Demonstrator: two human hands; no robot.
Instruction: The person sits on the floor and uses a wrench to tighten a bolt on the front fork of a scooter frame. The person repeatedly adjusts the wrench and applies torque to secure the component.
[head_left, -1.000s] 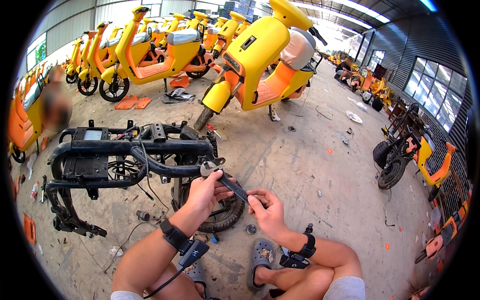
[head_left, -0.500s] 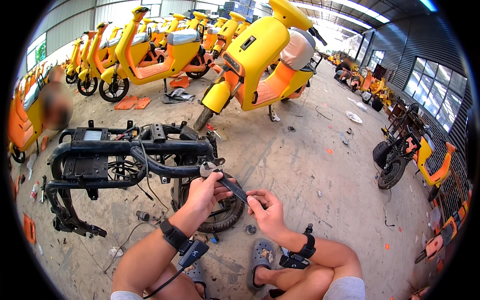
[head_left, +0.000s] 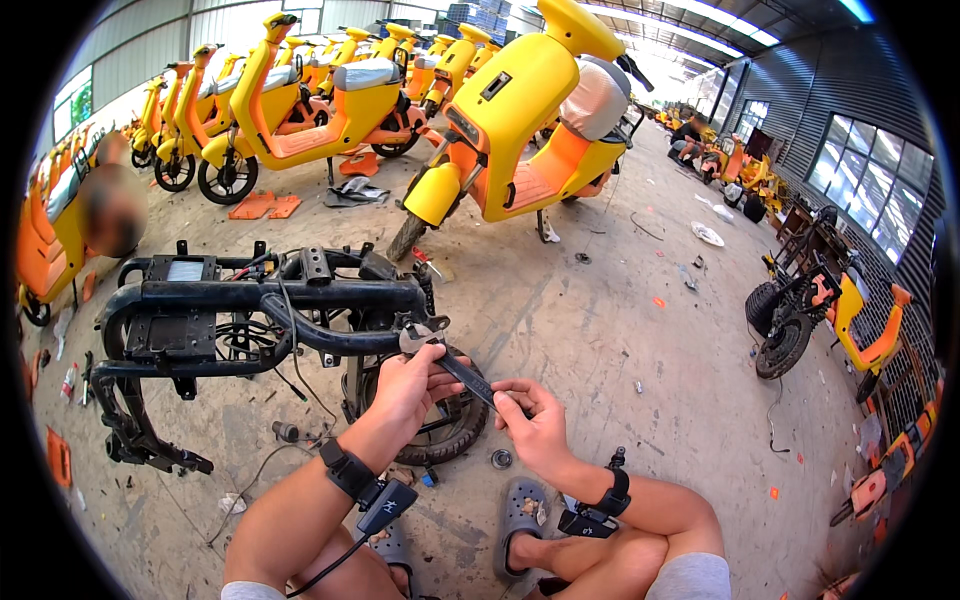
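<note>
From where I stand: person sits low over a stripped black scooter frame (head_left: 365, 290), both hands on one wrench (head_left: 466, 377). Left hand (head_left: 406, 384) is up by the wrench's head, grip closed with the thumb laid along the handle and fingers curled behind, probably to keep the head seated at the tube end. Right hand (head_left: 535, 420) has the far tip of the handle, grip pinching it between thumb and fingers, presumably because that end gives the most leverage. Wrench sits at the frame's right-hand end, slanting down to the right, above the wheel (head_left: 455, 432); whatever fastener its jaws meet is too small to tell. Frame lies along the concrete floor (head_left: 600, 330) in front of the person, likely so that this end falls within easy reach. Wrench looks grey metal at the head, with a dark, slim, straight handle; some marking shows on it. Frame looks scuffed, black-painted, cables loose inside
</note>
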